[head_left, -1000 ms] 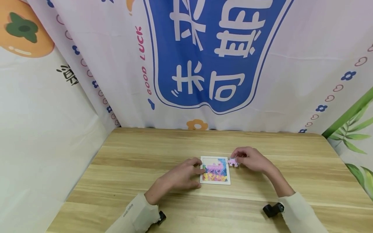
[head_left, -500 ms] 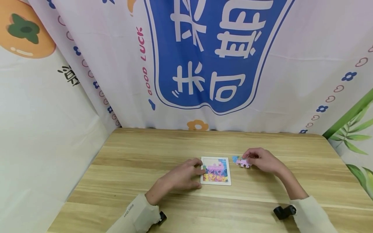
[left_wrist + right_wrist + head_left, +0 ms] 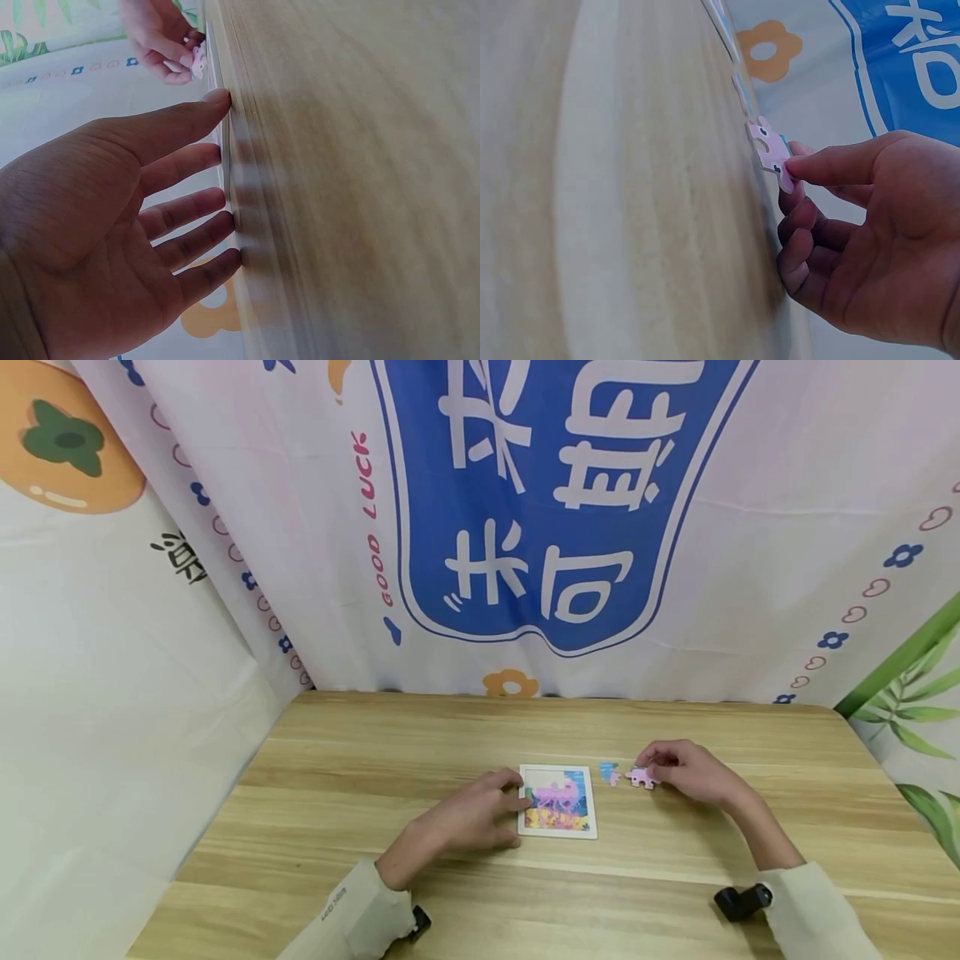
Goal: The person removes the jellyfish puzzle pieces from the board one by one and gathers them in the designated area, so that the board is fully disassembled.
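A small square jigsaw puzzle in a white frame [image 3: 558, 836] lies on the table, showing a pink figure over yellow and blue scenery. Its upper left part is bare. My left hand [image 3: 480, 812] rests its fingertips on the frame's left side, fingers nearly straight in the left wrist view. To the right, my right hand [image 3: 690, 770] pinches a pink puzzle piece [image 3: 768, 146] with a dark eye mark between thumb and index finger. Between that piece and the frame, a blue and pink puzzle piece [image 3: 608, 772] lies on the wood, a small gap from both.
The wooden table [image 3: 420, 735] runs back to a printed curtain [image 3: 330, 635] along its far edge. Another pale cloth [image 3: 150, 710] hangs at the left. Each sleeve carries a black wrist camera [image 3: 741, 902].
My right hand has drawn the pink puzzle piece rightward, away from the frame. The blue and pink piece has come apart from it and stays behind. My left hand holds its place.
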Demonstrator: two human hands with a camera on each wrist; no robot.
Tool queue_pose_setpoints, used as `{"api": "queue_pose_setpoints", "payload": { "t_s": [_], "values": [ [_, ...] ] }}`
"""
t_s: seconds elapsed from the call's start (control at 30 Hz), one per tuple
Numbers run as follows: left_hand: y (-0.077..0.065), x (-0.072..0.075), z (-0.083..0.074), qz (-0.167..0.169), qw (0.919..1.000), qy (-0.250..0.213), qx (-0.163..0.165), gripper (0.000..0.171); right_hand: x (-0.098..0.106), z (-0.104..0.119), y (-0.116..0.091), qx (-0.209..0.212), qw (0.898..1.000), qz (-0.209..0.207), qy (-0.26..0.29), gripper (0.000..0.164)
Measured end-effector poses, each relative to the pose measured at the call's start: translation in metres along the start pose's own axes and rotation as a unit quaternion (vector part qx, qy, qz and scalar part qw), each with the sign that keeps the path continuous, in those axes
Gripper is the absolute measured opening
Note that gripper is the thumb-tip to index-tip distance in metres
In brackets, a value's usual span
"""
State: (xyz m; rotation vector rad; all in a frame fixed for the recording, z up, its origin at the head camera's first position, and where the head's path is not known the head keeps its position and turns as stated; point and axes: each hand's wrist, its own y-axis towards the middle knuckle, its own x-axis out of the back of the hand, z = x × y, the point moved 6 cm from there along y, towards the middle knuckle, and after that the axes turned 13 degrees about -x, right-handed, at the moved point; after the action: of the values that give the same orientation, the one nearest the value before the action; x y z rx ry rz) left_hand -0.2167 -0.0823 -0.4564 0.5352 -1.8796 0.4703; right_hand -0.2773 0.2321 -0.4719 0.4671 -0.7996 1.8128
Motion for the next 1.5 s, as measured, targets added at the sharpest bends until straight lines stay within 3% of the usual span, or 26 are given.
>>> {"api": "queue_pose_setpoints", "payload": {
  "t_s": [0.67, 1.5],
  "values": [
    [0.0008, -0.0034, 0.0018, 0.005, 1.0, 0.001, 0.006, 0.058, 0.0028, 0.0025, 0.0098, 0.022, 0.998, -0.035, -0.056, 0.014],
    [0.001, -0.0017, 0.0016, -0.005, 1.0, 0.007, 0.001, 0.058, 0.0034, 0.0067, 0.009, 0.03, 0.996, -0.043, -0.069, 0.014]
  ]
}}
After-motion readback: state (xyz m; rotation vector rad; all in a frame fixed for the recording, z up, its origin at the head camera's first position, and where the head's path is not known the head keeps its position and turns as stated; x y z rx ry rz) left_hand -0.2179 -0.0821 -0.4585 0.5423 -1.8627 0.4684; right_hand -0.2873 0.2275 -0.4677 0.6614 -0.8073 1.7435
